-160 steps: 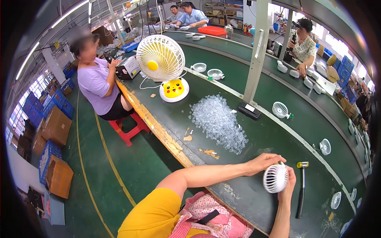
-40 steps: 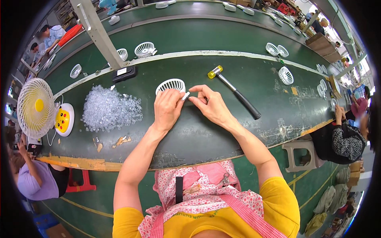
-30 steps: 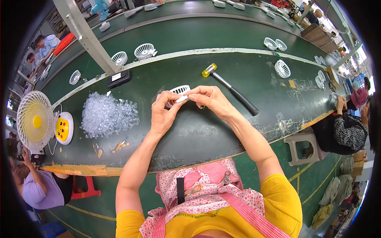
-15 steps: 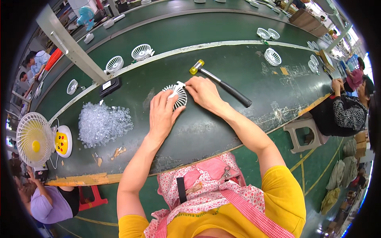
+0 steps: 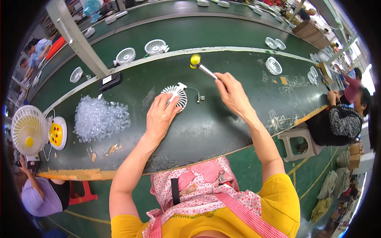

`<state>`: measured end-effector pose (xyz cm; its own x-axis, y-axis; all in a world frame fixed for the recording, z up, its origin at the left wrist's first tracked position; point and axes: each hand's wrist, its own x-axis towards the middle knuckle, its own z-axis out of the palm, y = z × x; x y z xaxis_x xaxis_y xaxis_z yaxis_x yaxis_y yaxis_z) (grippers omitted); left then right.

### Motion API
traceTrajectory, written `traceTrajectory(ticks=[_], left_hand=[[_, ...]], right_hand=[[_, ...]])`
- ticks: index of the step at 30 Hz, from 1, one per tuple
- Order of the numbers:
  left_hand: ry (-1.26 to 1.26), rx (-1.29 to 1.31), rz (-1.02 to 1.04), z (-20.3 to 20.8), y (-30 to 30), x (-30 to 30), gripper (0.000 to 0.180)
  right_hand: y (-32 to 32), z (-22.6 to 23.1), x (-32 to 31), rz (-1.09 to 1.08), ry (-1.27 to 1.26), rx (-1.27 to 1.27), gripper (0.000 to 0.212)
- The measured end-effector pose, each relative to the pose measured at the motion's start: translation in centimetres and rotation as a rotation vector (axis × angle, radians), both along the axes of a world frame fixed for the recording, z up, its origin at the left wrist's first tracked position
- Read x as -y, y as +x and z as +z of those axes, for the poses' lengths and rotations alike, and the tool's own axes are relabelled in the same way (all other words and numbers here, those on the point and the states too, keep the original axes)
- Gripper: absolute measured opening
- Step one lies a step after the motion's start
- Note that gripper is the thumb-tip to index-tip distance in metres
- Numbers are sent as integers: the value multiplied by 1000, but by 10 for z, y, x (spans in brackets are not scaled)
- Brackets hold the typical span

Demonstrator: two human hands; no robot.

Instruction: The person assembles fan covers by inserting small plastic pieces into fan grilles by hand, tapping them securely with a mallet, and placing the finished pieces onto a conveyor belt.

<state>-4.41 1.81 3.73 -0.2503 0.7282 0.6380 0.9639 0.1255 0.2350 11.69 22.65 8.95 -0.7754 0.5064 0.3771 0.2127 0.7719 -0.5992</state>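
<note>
My left hand (image 5: 160, 115) steadies a white round fan cage (image 5: 181, 95) on the dark green worktop, its fingers over the front and its thumb along the lower right rim. From the cage's small neck a thin wire leads to a little circuit board (image 5: 201, 98) lying on the table. In my right hand (image 5: 233, 95) is a mallet (image 5: 206, 71) with a yellow head, raised above the worktop to the right of the cage. My fingers wrap its handle, hiding most of the grip.
A heap of small clear plastic pieces (image 5: 99, 119) lies at left, near a black box (image 5: 110, 82) and a standing fan (image 5: 29, 129). White fan cages (image 5: 126, 56) rest along the far ledge. A metal post (image 5: 77, 37) rises at left. Co-workers sit on both sides.
My right hand has left the cage's neck and picked up the mallet, which lay on the worktop. The wired circuit board now shows. My left hand stays on the cage.
</note>
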Motion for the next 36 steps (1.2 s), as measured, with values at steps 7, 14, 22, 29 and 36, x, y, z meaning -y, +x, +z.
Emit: traceTrajectory(ticks=[7,14,22,29,36], left_hand=[[32,37,-26,2,2,-3,32],[85,16,226,26,-51,30,13],[-265,70,632,14,-92,71,13],[-189,25,566,17,-91,60,6],[207,1133,48,8,-73,32,18]], right_hand=[[0,-9,34,197,8,-14,26],[-5,-27,-14,-104,361,8,30],[-61,-39,17,274,153,57,28],[-75,-54,28,202,-62,-55,11],[-67,-37,54,294,-502,-287,19]])
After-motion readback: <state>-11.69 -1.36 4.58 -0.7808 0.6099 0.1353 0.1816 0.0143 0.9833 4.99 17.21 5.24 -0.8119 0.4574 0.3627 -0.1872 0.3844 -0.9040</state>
